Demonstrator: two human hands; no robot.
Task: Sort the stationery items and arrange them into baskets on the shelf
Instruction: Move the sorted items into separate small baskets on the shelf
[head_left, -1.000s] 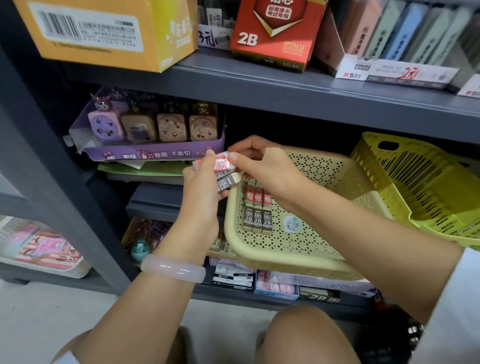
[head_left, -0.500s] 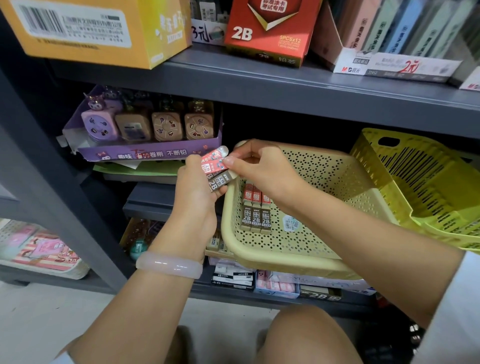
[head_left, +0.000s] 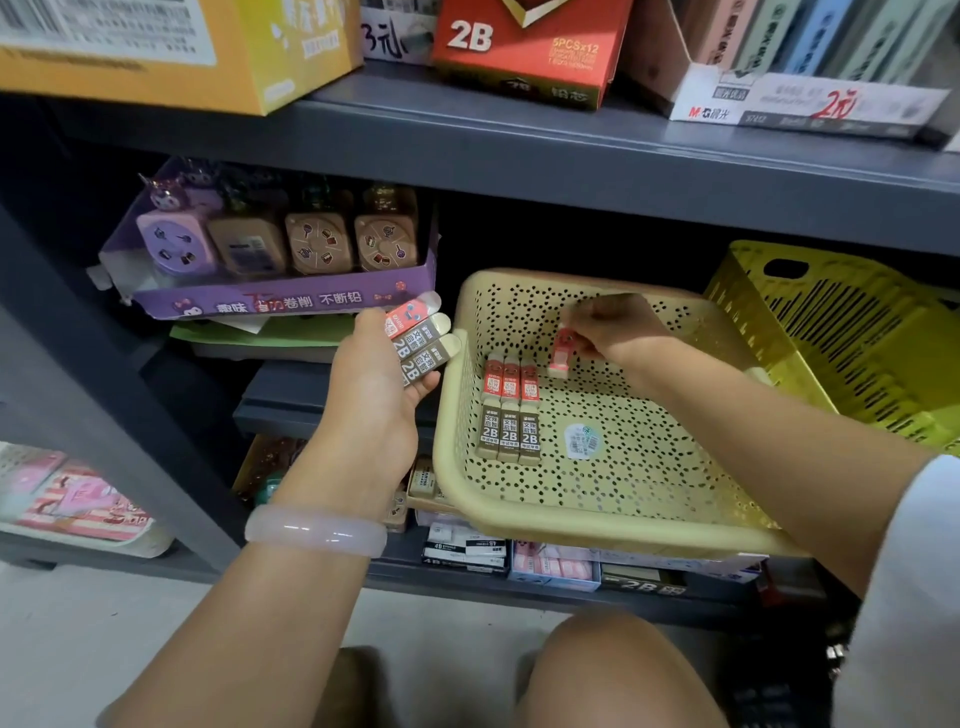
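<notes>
A beige perforated basket (head_left: 613, 525) sits tilted on the middle shelf. Inside it lie three red erasers (head_left: 510, 382) in a row and three brown 2B erasers (head_left: 509, 435) just below them. My right hand (head_left: 615, 327) is inside the basket and pinches one red eraser (head_left: 561, 353) just right of the red row. My left hand (head_left: 376, 384), left of the basket rim, grips a fan of erasers (head_left: 421, 340): one red on top and two brown 2B ones.
A yellow slotted basket (head_left: 852, 343) stands right of the beige one. A purple display box of sharpeners (head_left: 280, 260) sits at left. Boxes line the grey upper shelf (head_left: 519, 140), and eraser boxes (head_left: 467, 551) lie under the basket. My knee (head_left: 613, 670) is below.
My right hand took a red eraser from the stack in my left hand and carried it right, down into the beige basket. My left hand stayed beside the rim.
</notes>
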